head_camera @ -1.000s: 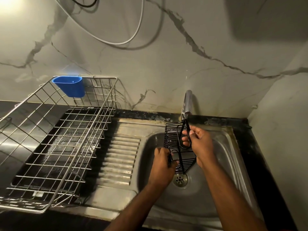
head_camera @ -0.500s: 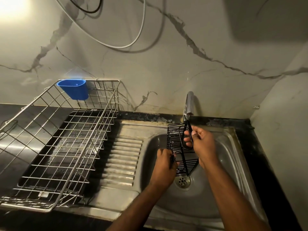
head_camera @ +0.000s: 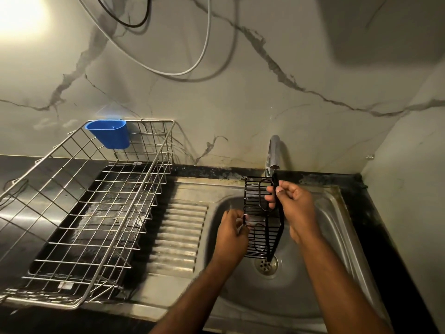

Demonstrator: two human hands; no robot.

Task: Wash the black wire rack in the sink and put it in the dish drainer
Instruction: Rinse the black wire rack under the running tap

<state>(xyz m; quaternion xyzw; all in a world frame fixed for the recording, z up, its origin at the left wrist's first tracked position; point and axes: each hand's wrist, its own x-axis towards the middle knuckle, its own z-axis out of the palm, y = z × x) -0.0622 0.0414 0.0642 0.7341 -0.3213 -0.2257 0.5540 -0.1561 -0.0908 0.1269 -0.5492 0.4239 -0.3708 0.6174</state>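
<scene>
Rack (head_camera: pixel 262 220) is up over the sink (head_camera: pixel 337 237) bowl, held on edge between both your hands, right under the tap (head_camera: pixel 273 153) and just above the drain (head_camera: pixel 265 263). Your left hand (head_camera: pixel 232 233) has its grip pinched on the rack's left edge, fingers curled round the wire. Your right hand (head_camera: pixel 292 206) has its grip on the upper right side, thumb and fingers closed round the black frame bar near the top corner.

Compared to a second ago, not much moved on the rack itself: same spot under the tap, same upright tilt. Your left hand has slid off the front of the mesh and now sits more on the outer left edge, so more of the wire grid shows. Your right hand is about where it was, still clamped near the top. The view has dipped a bit, so the drainer (head_camera: pixel 86 213) and sink sit lower in the picture.

Drainer is on the tabletop (head_camera: pixel 14 213) left of the sink, well apart from the rack, with a blue cup (head_camera: pixel 108 135) hooked on its back rim. White cable (head_camera: pixel 199 56) and a black one loop on the marble wall (head_camera: pixel 265 92) above.

No brand, label or writing I can read anywhere. I can't tell if water is running from the tap.
</scene>
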